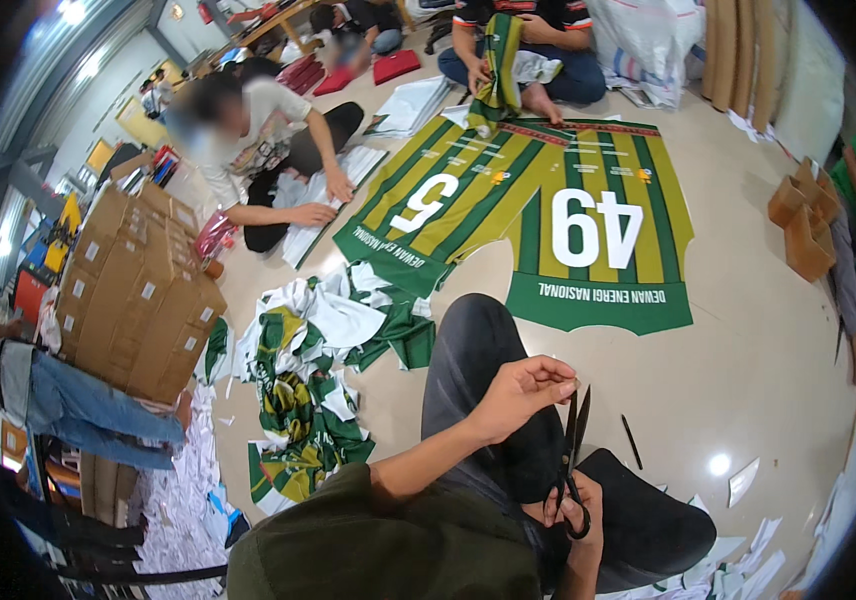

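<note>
Holding black scissors (573,460) upright over the lap, blades nearly shut and pointing up, just short of the big green-and-yellow striped printed sheet (538,215) spread on the floor ahead. Gripping the scissor handles with the right hand (578,515), fingers through the loops and curled closed; pinching at the blade tips with the left hand (523,385), fingers bunched together, whether on a scrap or on the bare metal being too small to tell. Judging by the layout, cutting only partly done: two numbered panels of the sheet lying whole and uncut, while a heap of green, yellow and white offcuts (323,385) is piling up to the sheet's near left, looking like trimmings already removed. Lying loose on the floor near the sheet's lower right edge, a thin dark pen-like stick (631,441). Stacking up well left of the sheet, cardboard boxes (138,290); scattering below them, white paper scraps (183,490). Sitting at the sheet's far edge, one person handling a folded striped piece (496,70); crouching at its left edge, another person pressing hands on white sheets (333,195). Crowding the sheet's borders, those two workers and the offcut heap, leaving little free room around it.
</note>
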The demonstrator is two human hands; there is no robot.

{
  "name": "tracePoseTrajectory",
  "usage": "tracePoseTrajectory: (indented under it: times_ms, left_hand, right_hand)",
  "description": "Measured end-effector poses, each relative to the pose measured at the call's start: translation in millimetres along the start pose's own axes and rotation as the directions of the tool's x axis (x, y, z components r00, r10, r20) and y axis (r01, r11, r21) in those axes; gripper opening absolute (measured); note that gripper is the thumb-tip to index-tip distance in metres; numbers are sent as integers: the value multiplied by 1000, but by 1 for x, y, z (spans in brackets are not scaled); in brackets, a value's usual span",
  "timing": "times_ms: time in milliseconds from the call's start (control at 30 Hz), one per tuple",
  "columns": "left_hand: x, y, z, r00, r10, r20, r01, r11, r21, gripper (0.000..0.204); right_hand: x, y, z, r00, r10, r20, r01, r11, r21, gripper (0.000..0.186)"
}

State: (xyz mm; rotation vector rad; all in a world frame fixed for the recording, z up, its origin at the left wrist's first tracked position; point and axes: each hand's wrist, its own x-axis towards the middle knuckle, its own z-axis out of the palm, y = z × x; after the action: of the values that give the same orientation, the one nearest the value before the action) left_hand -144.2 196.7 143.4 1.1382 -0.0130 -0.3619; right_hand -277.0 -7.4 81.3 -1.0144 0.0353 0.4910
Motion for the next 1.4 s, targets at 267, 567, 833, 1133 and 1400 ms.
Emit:
tracePoseTrajectory:
  times_ms: [267,567,833,1133,1400]
  left_hand:
    - [6,43,6,987,71,142,-80,995,63,23]
    - [1,52,1,968,47,248,-49,999,4,26]
    - [-1,51,-15,969,5,245,-6,1000,3,29]
    - [-7,59,-15,959,34,281,-33,999,-8,30]
    - [-13,60,-18,949,45,312,-30,998,-52,34]
  right_hand:
    - [-3,-25,28,996,-84,7,84,996,15,42]
    - [-6,-31,42,998,-66,-1,66,998,2,45]
    - [-8,-29,50,1000,-8,2,8,998,-68,54]
    - [-12,-49,66,994,106,2,-106,994,7,64]
    - [-22,-48,66,996,91,-17,-92,993,-70,61]
